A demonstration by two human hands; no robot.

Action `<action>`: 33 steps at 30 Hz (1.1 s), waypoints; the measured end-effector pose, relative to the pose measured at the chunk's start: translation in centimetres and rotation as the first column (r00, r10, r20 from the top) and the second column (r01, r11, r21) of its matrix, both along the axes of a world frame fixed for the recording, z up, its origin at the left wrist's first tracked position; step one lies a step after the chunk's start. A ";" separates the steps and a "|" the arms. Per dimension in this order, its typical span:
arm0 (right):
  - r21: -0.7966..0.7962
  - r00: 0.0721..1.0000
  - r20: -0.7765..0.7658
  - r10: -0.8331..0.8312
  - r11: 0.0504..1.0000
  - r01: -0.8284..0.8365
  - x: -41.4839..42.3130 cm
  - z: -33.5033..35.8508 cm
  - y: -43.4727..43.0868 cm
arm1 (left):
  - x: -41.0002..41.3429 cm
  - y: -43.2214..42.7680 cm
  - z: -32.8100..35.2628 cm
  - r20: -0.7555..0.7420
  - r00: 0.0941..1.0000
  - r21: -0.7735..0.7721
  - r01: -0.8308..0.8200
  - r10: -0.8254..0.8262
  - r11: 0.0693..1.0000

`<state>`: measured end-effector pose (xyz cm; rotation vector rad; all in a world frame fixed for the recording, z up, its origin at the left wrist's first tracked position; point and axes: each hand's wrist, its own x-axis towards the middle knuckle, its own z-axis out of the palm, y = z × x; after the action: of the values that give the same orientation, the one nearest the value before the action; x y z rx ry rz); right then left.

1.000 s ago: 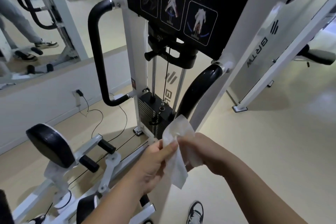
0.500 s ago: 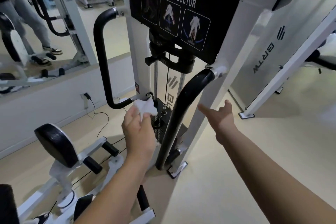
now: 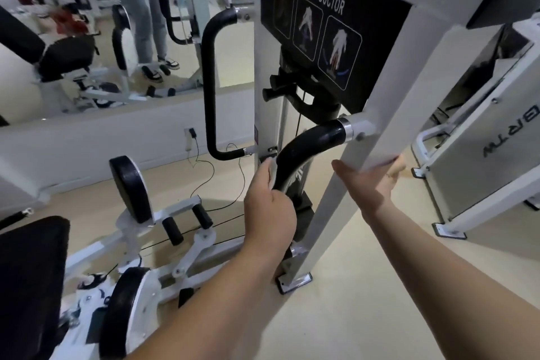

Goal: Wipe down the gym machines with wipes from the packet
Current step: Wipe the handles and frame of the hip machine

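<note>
The white hip abductor/adductor machine (image 3: 415,73) stands in front of me with two curved black handles. My left hand (image 3: 270,210) is wrapped around the right black handle (image 3: 306,146) with a white wipe (image 3: 273,168) pressed between palm and bar; only an edge of the wipe shows. My right hand (image 3: 368,181) holds the slanted white frame post, fingers curled behind it and thumb out to the left. The wipes packet is not in view.
The left black handle (image 3: 210,88) rises beside the post. Black leg pads (image 3: 130,188) and the seat (image 3: 29,280) lie low on the left. A mirror (image 3: 87,38) shows a standing person. Another white machine (image 3: 479,155) stands at right. A cable (image 3: 201,166) trails on the floor.
A second ago both hands held the wipe. My left hand then carried it forward and now grips the right black handle with it; my right hand reached out and took the white post.
</note>
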<state>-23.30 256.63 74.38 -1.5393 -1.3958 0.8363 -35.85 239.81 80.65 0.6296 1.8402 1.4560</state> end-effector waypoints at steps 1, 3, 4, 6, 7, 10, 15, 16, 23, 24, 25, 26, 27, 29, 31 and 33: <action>0.032 1.000 0.005 0.007 0.999 -0.007 0.1 -0.5 0.4 | 0.4 0.1 0.4 -0.024 0.999 0.035 -0.023 0.024 0.999; 0.055 1.000 -0.007 0.016 0.998 -0.016 0.2 -1.0 0.8 | 0.8 0.3 -0.3 -0.099 0.995 0.039 -0.026 0.030 0.999; 0.050 1.000 -0.004 0.024 0.998 -0.024 0.3 -1.2 0.9 | 1.0 0.4 -1.4 -0.122 0.992 0.012 -0.033 0.034 0.999; 0.056 0.999 0.016 0.034 0.998 -0.035 0.3 -1.4 0.9 | 1.1 0.1 -3.1 -0.122 0.992 -0.071 -0.046 0.037 0.996; 0.059 0.999 0.029 0.038 0.998 -0.039 0.4 -1.4 0.8 | 1.0 0.0 -3.4 -0.116 0.993 -0.107 -0.041 0.029 0.993; 0.059 0.997 0.049 0.052 0.997 -0.054 0.5 -1.2 0.6 | 0.5 0.3 -2.8 -0.072 0.997 -0.116 0.003 -0.011 0.993; 0.062 0.998 0.044 0.054 0.996 -0.057 0.3 -1.3 0.3 | 0.3 0.6 -3.1 -0.079 0.997 -0.081 -0.021 0.015 0.996; 0.063 0.998 0.035 0.055 0.996 -0.058 0.4 -1.3 0.3 | 0.4 0.5 -4.2 -0.035 0.998 -0.155 -0.055 0.050 0.986; 0.058 0.997 0.034 0.064 0.996 -0.066 0.4 -1.5 0.3 | 0.5 0.3 -2.5 -0.062 0.998 -0.021 -0.031 0.030 0.999; 0.054 0.998 0.035 0.061 0.997 -0.063 0.4 -1.4 0.2 | 0.4 0.6 -1.7 -0.092 0.996 0.040 -0.009 0.013 0.999; 0.049 0.998 0.039 0.058 0.997 -0.060 0.4 -1.4 0.2 | 0.3 0.9 -1.5 -0.155 0.988 0.057 -0.006 0.015 0.998; 0.045 0.997 0.044 0.057 0.997 -0.059 0.3 -1.4 0.3 | 0.2 1.0 -2.1 -0.179 0.984 0.049 -0.012 0.021 0.999; 0.043 0.997 0.045 0.057 0.997 -0.059 0.4 -1.4 0.3 | 0.3 0.9 -3.3 -0.191 0.982 0.007 -0.015 0.016 1.000; 0.041 0.998 0.042 0.052 0.998 -0.054 0.4 -1.5 0.3 | 0.5 0.0 -5.2 -0.159 0.987 -0.102 -0.006 -0.011 0.995; 0.037 0.997 0.046 0.057 0.998 -0.058 0.4 -1.5 0.3 | 0.3 -0.4 -5.8 -0.068 0.998 -0.165 -0.007 -0.004 0.986; 0.045 0.997 0.056 0.056 0.997 -0.059 0.4 -1.6 0.3 | 0.1 0.3 -4.2 -0.062 0.998 -0.120 -0.002 -0.005 0.993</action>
<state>-22.93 256.93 72.76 -1.5030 -1.4953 0.7964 -35.75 240.08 76.45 0.6235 1.9584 1.3271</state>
